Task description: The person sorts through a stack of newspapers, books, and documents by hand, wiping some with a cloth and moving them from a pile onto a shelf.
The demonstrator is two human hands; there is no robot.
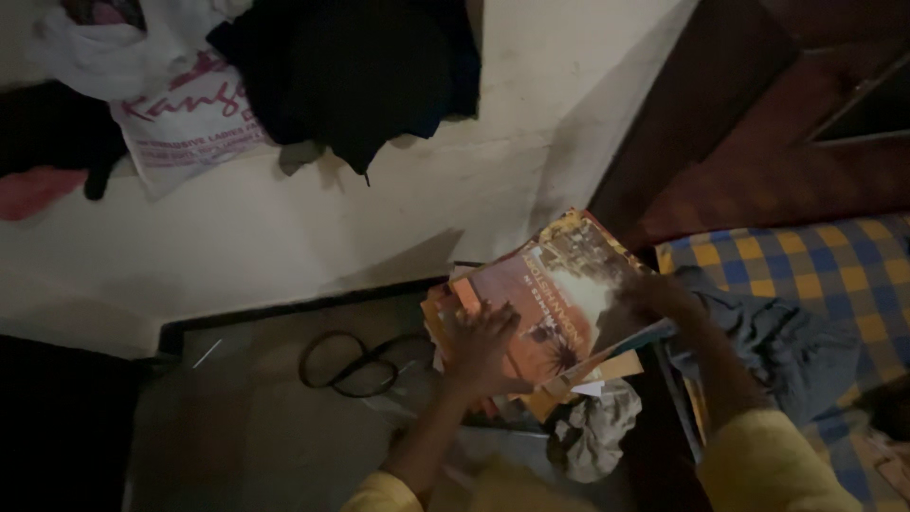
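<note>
Between floor and checked bed [834, 256], a tilted stack of books [555, 303] runs long axis toward the wall; left hand [481, 346] lies flat on the cover, right hand [664, 296] grips its far right edge.

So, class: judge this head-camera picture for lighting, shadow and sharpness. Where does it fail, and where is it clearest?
Head view: dim, warm light overall; the floor at lower left sinks into near-black shadow. The left hand and right hand are soft with blur on the stack of books. The white wall is brightest, with clothes hanging above casting shadows on it. The checked bedsheet looks grainy.
</note>
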